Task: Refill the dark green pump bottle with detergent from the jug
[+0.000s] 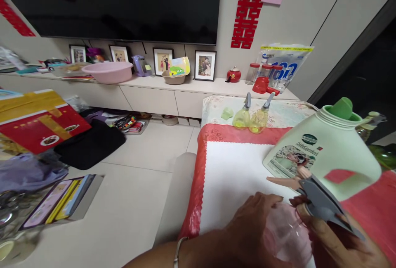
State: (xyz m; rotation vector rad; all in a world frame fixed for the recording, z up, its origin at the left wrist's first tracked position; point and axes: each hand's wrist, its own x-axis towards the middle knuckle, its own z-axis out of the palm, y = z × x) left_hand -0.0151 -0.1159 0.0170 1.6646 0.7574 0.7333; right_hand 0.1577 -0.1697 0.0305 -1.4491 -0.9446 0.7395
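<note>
My left hand [252, 222], a bracelet on its wrist, is closed around a clear pink spray bottle [289, 231] low in the view. Just right of the bottle's neck, my right hand [334, 239] grips a grey trigger spray head [324, 200]. I cannot tell whether the head sits on the neck or apart from it. A peach-coloured pointed piece [283, 182] shows beside the grey head. Behind my hands stands a large pale green detergent jug [334, 144] with a green cap [342, 108] tilted in its mouth.
The table has a red cloth [193, 202] and a white mat [229, 177]. Two yellowish spray bottles [241, 117] stand at its far side by a crumpled green piece [227, 113]. Behind runs a low cabinet with a pink basin [108, 72]. Boxes [46, 127] lie on the floor left.
</note>
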